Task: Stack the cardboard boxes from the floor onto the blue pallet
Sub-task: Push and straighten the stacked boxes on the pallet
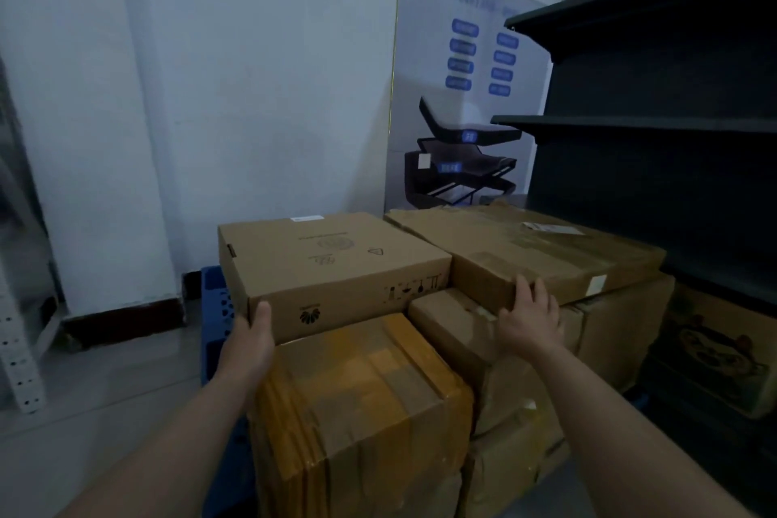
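Flat box [332, 265], frame centre, clean, printed. Left hand [252, 334] grips corner. Right hand [530, 318], fingers straight, touches creased box [525, 252].

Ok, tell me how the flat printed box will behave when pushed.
The flat printed box looks crisp and square-edged, so probably stiff. Wide and shallow, it should slide, not tip. Its corner at the left hand seems to overhang the taped box, so it may rock.

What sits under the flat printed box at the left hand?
Under the flat printed box, a tape-wrapped box lies beneath its near edge; the blue pallet shows lower left. Whatever supports its far half is covered.
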Action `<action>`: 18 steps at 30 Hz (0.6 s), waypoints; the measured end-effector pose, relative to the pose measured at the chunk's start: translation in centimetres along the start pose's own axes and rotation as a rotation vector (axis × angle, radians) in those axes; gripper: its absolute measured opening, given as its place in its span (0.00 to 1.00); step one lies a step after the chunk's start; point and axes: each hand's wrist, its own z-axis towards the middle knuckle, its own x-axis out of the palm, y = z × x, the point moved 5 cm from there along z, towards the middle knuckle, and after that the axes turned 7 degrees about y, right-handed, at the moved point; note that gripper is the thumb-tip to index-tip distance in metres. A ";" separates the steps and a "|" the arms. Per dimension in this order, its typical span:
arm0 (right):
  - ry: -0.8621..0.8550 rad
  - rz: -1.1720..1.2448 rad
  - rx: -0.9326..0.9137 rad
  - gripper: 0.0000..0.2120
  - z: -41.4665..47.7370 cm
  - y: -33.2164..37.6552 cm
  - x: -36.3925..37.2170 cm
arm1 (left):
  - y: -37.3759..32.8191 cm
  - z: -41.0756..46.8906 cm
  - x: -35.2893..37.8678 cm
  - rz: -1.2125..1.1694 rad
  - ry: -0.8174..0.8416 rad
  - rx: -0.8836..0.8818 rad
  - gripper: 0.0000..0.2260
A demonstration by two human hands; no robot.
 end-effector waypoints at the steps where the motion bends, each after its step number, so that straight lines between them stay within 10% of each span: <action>1: -0.002 0.011 -0.003 0.31 0.1 -0.1 0.2 | -0.1 0.0 0.2 0.007 -0.022 -0.001 0.31; 18: -0.137 -0.409 -0.159 0.15 1.0 1.4 -2.2 | -2.8 1.5 -1.5 -0.171 0.054 0.009 0.21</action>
